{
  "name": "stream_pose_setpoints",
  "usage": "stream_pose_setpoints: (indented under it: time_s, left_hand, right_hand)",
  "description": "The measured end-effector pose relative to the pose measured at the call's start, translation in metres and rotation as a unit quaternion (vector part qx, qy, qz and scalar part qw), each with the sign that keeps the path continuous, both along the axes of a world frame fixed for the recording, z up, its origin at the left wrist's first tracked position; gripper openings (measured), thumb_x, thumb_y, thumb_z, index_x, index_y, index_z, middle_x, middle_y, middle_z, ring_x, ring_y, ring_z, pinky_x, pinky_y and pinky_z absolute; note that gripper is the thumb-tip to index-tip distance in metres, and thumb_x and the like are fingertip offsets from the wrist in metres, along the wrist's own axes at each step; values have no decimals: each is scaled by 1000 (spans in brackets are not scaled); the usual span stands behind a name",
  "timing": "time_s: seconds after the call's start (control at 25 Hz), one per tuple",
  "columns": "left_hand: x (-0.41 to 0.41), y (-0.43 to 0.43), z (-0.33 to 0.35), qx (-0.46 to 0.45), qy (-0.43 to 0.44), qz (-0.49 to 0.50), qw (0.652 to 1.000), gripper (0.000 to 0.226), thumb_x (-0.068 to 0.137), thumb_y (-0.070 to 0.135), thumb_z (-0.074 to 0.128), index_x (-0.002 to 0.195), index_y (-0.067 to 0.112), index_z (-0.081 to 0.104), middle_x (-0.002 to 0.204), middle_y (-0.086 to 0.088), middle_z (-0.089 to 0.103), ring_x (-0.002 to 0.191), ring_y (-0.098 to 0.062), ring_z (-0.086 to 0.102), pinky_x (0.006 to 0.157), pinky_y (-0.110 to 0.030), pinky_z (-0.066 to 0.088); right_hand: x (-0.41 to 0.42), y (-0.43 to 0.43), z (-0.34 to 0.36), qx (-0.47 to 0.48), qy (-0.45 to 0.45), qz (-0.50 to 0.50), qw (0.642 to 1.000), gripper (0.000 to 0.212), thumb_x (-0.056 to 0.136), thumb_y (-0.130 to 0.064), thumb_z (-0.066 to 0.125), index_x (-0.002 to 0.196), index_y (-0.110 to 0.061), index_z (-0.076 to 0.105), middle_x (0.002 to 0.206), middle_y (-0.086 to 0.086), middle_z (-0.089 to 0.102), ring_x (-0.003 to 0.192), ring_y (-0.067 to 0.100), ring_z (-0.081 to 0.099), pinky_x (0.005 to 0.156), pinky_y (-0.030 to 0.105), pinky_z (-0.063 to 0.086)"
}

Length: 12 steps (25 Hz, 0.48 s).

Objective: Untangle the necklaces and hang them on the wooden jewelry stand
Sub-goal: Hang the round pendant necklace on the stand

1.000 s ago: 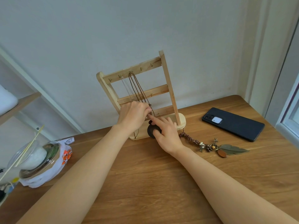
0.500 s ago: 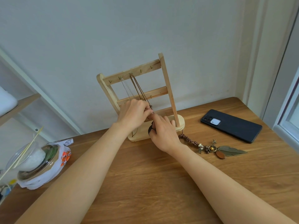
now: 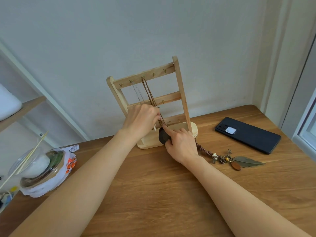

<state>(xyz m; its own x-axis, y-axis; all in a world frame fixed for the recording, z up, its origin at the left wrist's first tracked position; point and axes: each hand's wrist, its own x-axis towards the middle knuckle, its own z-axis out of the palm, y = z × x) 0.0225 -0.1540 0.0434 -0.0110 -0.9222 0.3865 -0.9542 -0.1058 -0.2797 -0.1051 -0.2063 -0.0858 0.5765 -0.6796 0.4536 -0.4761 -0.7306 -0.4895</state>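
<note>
Where it is hanging: we are working on the brown cord necklace, which is hanging from the middle hook on the top rail of the pale wooden jewelry stand, just beside a thin silver wire necklace.
Left hand: our left hand is curling its fingers round the cords partway down and pinching them.
Right hand: our right hand is gripping the dark round pendant between thumb and outstretched forefinger, in front of the stand's base.
Handling: we are judging the cords to be limp, light and apt to snag. The pendant is carrying the weight, so we are taking hold there and low on the cord.
Axis: the cords are running long and straight from hook to pendant, slanting slightly rightward.
Waiting: a braided brown necklace with a metal feather charm is lying on the wooden surface, its feather pointing right.
</note>
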Motion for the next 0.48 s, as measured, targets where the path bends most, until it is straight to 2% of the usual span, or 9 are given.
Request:
stream_pose_setpoints:
  time_s: [0.2, 0.32, 0.48]
  left_hand:
    - [2, 10, 46, -1, -71, -80, 994, 15, 95, 24, 68, 100, 16, 79, 84, -1, 75, 80, -24, 73, 65, -39, 59]
    - [10, 11, 76, -41, -115, -98, 988, 6, 88, 16, 76, 85, 13, 80, 70, -2, 69, 65, -26, 69, 53, -29, 45]
    - [24, 8, 97, -102, -94, -100, 985, 2, 86, 11, 78, 87, 9, 78, 70, -6, 67, 61, -31, 65, 47, -32, 48]
  right_hand:
    - [-3, 3, -6, -6, 15, 11, 1000, 70, 89, -21, 53, 156, -26, 33, 95, 2, 70, 89, 27, 58, 77, 39, 47]
    - [-1, 7, -8, -40, 53, 6, 998, 75, 88, -24, 52, 158, -21, 25, 105, 4, 68, 95, 29, 58, 80, 40, 45]
    - [0, 10, -8, -58, 110, -1, 992, 81, 89, -29, 48, 160, -15, 12, 115, 9, 62, 103, 32, 55, 86, 42, 43]
